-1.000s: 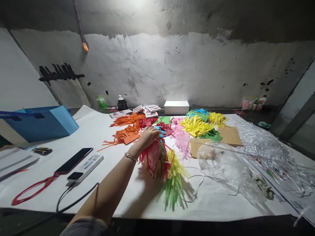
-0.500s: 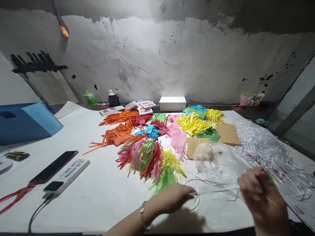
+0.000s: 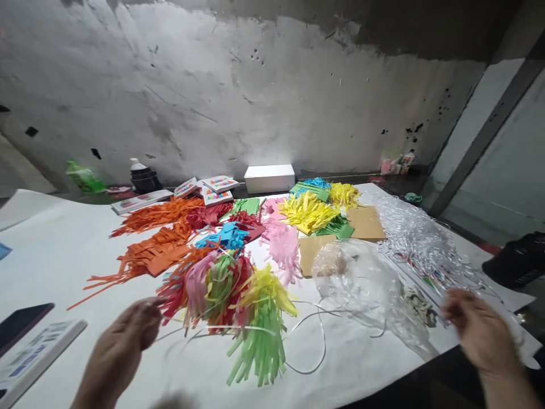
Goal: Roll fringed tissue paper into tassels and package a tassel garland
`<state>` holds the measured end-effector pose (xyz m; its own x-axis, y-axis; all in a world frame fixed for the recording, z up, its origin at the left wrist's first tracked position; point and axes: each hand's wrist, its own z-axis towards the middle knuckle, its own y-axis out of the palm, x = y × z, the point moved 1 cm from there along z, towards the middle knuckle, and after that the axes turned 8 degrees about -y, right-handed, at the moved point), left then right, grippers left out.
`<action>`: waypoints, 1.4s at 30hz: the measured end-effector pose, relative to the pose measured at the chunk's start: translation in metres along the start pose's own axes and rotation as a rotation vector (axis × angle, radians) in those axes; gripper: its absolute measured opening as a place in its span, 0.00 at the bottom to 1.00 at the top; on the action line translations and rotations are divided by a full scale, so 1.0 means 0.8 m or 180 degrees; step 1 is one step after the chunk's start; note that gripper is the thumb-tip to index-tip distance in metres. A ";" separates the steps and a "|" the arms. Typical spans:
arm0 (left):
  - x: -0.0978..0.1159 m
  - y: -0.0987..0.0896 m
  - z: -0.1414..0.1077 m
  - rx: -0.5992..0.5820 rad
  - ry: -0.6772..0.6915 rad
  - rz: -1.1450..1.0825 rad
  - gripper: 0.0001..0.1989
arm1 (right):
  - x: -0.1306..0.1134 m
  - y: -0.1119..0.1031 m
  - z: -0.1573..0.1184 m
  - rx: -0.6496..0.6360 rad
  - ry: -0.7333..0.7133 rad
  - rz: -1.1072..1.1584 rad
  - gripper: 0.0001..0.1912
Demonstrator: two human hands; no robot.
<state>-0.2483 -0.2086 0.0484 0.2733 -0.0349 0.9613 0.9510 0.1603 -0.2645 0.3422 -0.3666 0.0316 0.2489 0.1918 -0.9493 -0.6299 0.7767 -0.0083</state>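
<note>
Both hands are in view. The left hand (image 3: 117, 349), lower left, has its fingers bunched narrow and blurred, and whether they pinch anything I cannot tell. The right hand (image 3: 481, 329), lower right, has its fingers curled in, also blurred, their grip unclear too. One white string (image 3: 255, 328) stretches across the lower middle, right of the left fingers.

One mixed paper-strip bundle (image 3: 219, 287) lies just right of the left fingers and well left of the right hand; one yellow-and-green tassel (image 3: 264, 318) adjoins its right side. Near the right fingers, one clear plastic bag (image 3: 366, 278) and one heap of silvery strips (image 3: 419, 233) spread over the white-covered tabletop (image 3: 340, 352).

Farther up lie two orange bunches (image 3: 166, 247), two yellow bunches (image 3: 309, 211) and two brown cards (image 3: 366, 222); one white box (image 3: 270, 179) sits at upper centre. A phone (image 3: 25, 324) and a white device (image 3: 40, 355) sit at lower left.

Half a second ago the left hand was in front of the green strands; now it is left of the bundle, the hands are farther apart, and the view has turned right, so a black object (image 3: 517, 261) shows at the right edge
</note>
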 end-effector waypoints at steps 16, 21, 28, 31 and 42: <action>-0.004 0.075 -0.064 -0.2214 0.0857 0.1928 0.12 | 0.079 0.279 -0.019 -0.2171 -0.0835 -0.2052 0.10; 0.014 0.084 -0.009 -0.1136 0.0843 0.1563 0.16 | 0.088 0.286 -0.042 -0.2647 -0.1318 -0.2779 0.09; 0.019 0.104 0.042 -0.0826 0.1092 0.1668 0.14 | 0.062 0.291 -0.066 -0.2557 -0.1780 -0.3200 0.08; 0.013 0.113 0.054 -0.0740 0.1112 0.1756 0.13 | 0.048 0.303 -0.093 -0.2824 -0.2043 -0.3000 0.10; 0.009 0.139 0.054 -0.0901 0.1338 0.2055 0.10 | 0.050 0.275 -0.086 -0.2919 -0.1873 -0.2877 0.13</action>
<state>-0.1470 -0.1486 0.0296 0.7573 -0.3967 0.5188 0.5729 0.0223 -0.8193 0.1631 -0.2291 -0.0294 0.9401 0.2407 -0.2415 -0.2816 0.1488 -0.9479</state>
